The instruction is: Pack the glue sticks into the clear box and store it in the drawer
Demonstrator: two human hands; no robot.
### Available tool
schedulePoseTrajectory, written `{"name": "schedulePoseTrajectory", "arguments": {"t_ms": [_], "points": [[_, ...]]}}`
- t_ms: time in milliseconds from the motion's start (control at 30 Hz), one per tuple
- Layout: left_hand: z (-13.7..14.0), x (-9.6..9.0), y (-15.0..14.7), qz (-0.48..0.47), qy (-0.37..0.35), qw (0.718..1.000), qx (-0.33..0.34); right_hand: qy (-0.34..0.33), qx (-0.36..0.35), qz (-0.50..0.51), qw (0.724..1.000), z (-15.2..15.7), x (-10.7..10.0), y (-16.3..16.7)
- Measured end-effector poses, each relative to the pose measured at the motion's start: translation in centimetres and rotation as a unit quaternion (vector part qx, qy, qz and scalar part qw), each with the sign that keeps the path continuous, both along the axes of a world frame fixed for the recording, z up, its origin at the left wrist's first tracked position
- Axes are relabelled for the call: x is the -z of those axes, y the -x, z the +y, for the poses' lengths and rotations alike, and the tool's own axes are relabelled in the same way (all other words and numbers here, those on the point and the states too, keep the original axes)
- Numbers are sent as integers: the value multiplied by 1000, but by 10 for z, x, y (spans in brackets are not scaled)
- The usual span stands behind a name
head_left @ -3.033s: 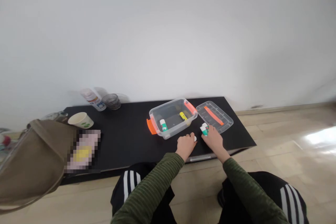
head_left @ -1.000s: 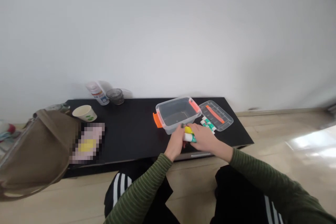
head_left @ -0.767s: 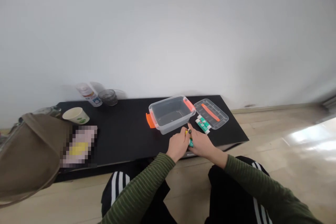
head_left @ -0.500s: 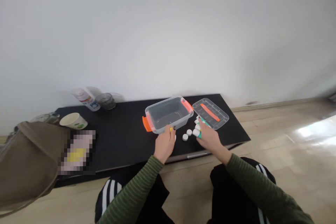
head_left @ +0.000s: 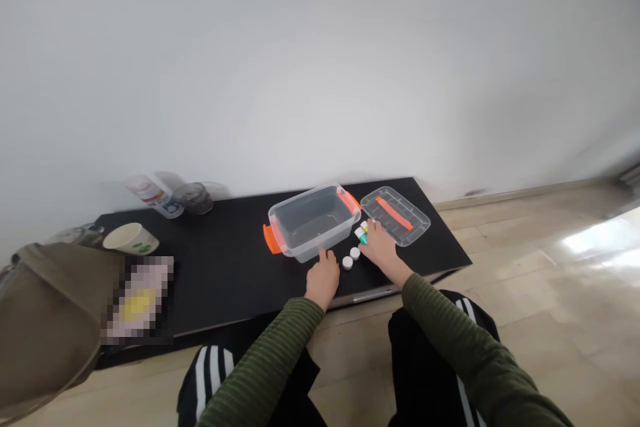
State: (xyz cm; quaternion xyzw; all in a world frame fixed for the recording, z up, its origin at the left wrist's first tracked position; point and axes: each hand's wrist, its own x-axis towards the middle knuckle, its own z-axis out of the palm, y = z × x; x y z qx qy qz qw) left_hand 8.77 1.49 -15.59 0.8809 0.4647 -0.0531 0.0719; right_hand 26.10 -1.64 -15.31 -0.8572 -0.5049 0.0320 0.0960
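Observation:
My left hand (head_left: pixel 323 278) is curled closed just in front of a clear plastic box (head_left: pixel 306 248) with orange latches. A trace of yellow shows at its fingertips, but what it holds is mostly hidden. My right hand (head_left: pixel 381 248) closes over several small white-capped tubes (head_left: pixel 361 236) with green and yellow bodies, beside the box's right end. Two white round caps (head_left: pixel 347 263) stand on the black surface between my hands. Behind my right hand lies the clear lid (head_left: pixel 419 221) with its orange handle.
The black tabletop (head_left: pixel 225 273) runs along a white wall. On its left are a spray can (head_left: pixel 156 197), a dark glass bowl (head_left: pixel 194 199), a paper cup (head_left: pixel 131 239), a blurred-out pink and yellow item (head_left: pixel 143 297) and a brown bag (head_left: pixel 55 320).
My right hand has moved left with the tubes, closer to the box. My left hand has shifted slightly right and down, and the yellow thing in it is now mostly covered. The view has shifted slightly.

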Motion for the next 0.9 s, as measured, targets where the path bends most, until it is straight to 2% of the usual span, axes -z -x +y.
{"name": "schedulePoseTrajectory", "arguments": {"t_ms": [200,467,633,900], "points": [[1,7,9,-88,53,995,7,-12,-41,-61,997,-3,3,-6],[6,20,20,-216,126,968,5,-19,-85,-89,992,-13,0,-14],[4,25,14,-239,114,964,19,-13,-91,-73,993,-19,1,-10],[10,23,1,-223,77,971,44,22,-100,-34,994,-28,0,-9]]}}
